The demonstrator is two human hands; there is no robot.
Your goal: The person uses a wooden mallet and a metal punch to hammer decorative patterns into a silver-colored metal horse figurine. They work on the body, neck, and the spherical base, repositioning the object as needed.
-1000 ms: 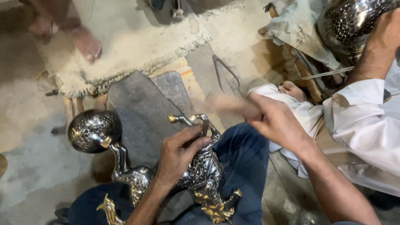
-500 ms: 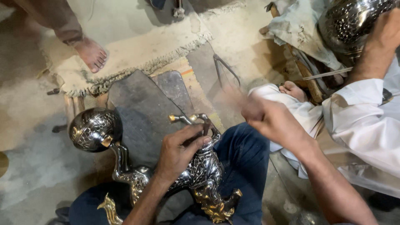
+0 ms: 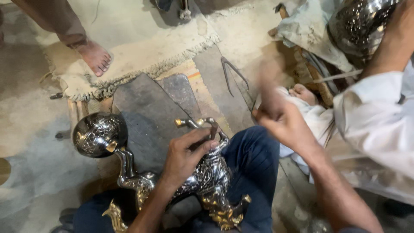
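An ornate silver and gold metal figure (image 3: pixel 211 177) lies across my lap in blue trousers. Its long neck ends in an engraved silver ball (image 3: pixel 99 134) at the left. My left hand (image 3: pixel 185 157) rests on the figure and pinches a short dark punch (image 3: pixel 213 130) upright against its top. My right hand (image 3: pixel 282 123) hovers to the right of it, closed round a tool that is too blurred to name and points upward.
A dark flat slab (image 3: pixel 146 108) lies on the floor under the figure. Metal tongs (image 3: pixel 233 75) lie beyond it. A person in white (image 3: pixel 375 121) sits at the right with a bare foot (image 3: pixel 304 92) and an embossed metal vessel (image 3: pixel 358 23). Another person's bare foot (image 3: pixel 95 57) stands on a fringed mat (image 3: pixel 142 39).
The blurred tool in my right hand has swung from pointing left, towards the punch, to pointing up. The foot on the mat has stepped a little to the right. My left hand stays put.
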